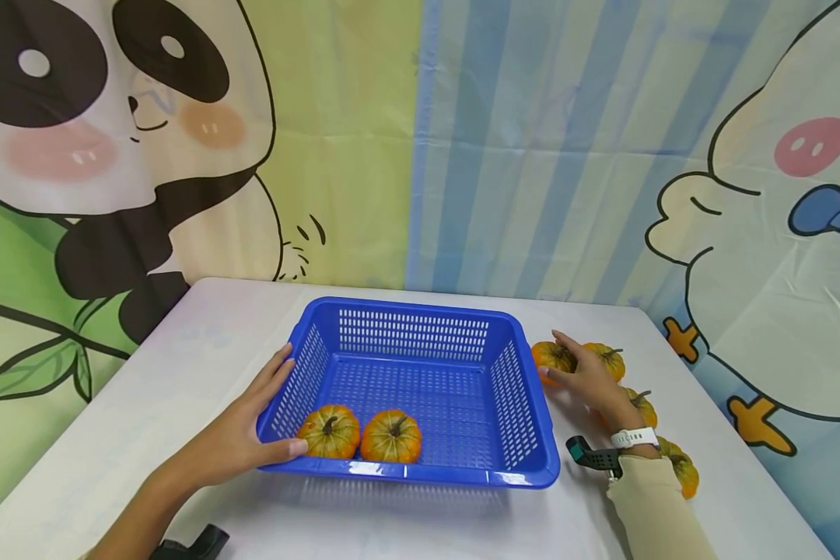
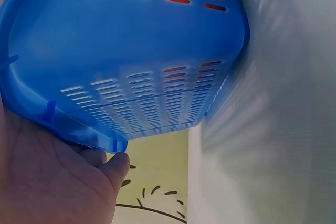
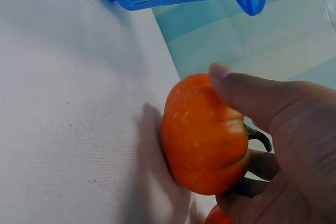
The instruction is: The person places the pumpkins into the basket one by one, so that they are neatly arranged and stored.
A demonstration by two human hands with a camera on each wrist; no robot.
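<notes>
A blue plastic basket [image 1: 420, 472] sits on the white table with two small orange-yellow pumpkins, one pumpkin [image 1: 329, 432] beside another pumpkin [image 1: 392, 437], in its front left part. My left hand [image 1: 241, 432] holds the basket's left rim, thumb over the front corner and fingers along the side. To the right of the basket, my right hand [image 1: 593, 379] grips a small pumpkin [image 3: 205, 135] between thumb and fingers. The right wrist view shows its orange side and dark stem. Whether it touches the table is unclear.
Several more pumpkins lie right of the basket around my right forearm: a pumpkin [image 1: 607, 358] at the back, a pumpkin [image 1: 642, 406] partly hidden by the wrist, and a pumpkin [image 1: 680, 467] nearer me. A cartoon-printed curtain [image 1: 504, 155] hangs behind the table [image 1: 217, 334].
</notes>
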